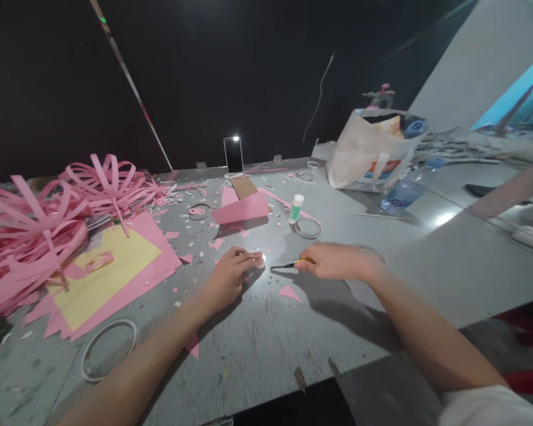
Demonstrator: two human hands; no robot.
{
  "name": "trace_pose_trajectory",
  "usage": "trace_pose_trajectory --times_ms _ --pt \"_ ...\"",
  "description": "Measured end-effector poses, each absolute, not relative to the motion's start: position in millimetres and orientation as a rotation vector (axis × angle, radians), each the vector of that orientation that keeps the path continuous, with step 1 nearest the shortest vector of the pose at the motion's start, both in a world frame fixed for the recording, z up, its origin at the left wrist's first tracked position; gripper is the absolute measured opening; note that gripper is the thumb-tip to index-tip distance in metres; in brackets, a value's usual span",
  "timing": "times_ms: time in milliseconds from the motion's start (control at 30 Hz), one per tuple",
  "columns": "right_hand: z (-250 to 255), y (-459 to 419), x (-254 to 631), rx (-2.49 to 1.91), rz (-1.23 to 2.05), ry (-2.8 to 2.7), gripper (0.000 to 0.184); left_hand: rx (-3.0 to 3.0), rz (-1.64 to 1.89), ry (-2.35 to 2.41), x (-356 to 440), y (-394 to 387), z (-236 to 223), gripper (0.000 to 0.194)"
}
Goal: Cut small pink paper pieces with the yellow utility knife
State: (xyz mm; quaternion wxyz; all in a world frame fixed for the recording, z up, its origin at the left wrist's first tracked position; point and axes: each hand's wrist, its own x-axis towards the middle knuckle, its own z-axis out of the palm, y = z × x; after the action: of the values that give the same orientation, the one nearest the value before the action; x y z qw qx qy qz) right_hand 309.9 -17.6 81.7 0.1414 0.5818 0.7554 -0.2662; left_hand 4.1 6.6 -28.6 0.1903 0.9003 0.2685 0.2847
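Two hands: right hand [335, 261] grips slim scissors [288, 266].

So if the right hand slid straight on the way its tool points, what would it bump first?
Probably the small white piece pinned under the left hand's fingers; the right hand's dark-tipped tool points straight at it.

Hands [284, 269] over paper-strewn table [266, 343]
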Motion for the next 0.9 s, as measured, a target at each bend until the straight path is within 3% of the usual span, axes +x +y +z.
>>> trace_pose_trajectory --times_ms 200,367,467,700,900 --pt "79 -6 317 1.806 -0.555 2.201 0.046 2.525 0.836 0.77 6 0 -27 0.07" --pt "63 2 316 1.81 -0.497 2.26 0.057 2.438 0.936 0.884 3 -9 -22 0.026" --pt "59 3 313 1.82 -0.464 2.276 0.058 2.428 0.946 0.921 4 -9 -22 0.013" --pt "58 3 309 1.822 -0.39 2.314 0.055 2.371 0.905 0.958 16 -3 -25 0.005" --pt "52 4 309 1.784 -0.42 2.33 0.058 2.217 1.191 1.15 7 -6 -27 0.023"
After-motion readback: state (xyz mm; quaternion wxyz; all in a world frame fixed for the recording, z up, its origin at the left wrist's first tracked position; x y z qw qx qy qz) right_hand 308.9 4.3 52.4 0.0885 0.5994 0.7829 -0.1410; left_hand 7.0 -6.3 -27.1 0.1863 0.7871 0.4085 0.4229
